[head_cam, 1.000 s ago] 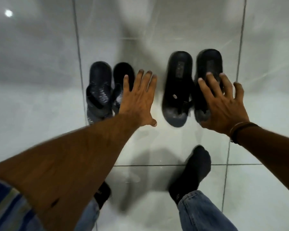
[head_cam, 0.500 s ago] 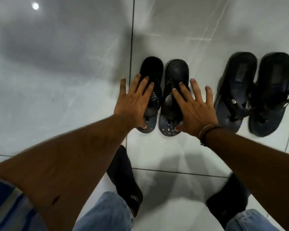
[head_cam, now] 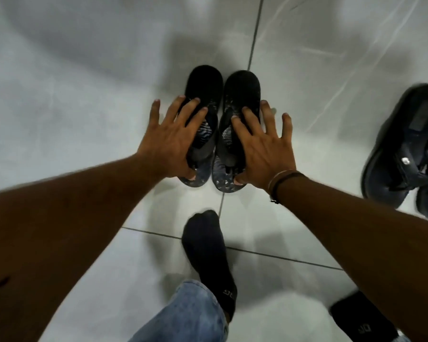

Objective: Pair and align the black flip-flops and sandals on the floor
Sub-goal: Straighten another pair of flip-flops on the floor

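Two black flip-flops with patterned footbeds lie side by side on the pale floor, toes pointing away from me: the left flip-flop point(head_cam: 203, 82) and the right flip-flop point(head_cam: 242, 88). My left hand point(head_cam: 168, 144) rests flat on the left one, fingers spread, thumb at its heel. My right hand point(head_cam: 262, 149), with bands at the wrist, lies the same way on the right one. The black sandals point(head_cam: 403, 146) sit together at the right edge, partly cut off.
The floor is glossy light-grey tile point(head_cam: 72, 107) with dark grout lines. My left foot in a dark sock point(head_cam: 205, 248) stands just behind the flip-flops, with the jeans leg point(head_cam: 190, 314) below. The other socked foot point(head_cam: 356, 319) is at the lower right.
My right hand left the sandals and came onto the right flip-flop; my left hand shifted onto the left one. The view swung left, so the sandals slid to the right edge.
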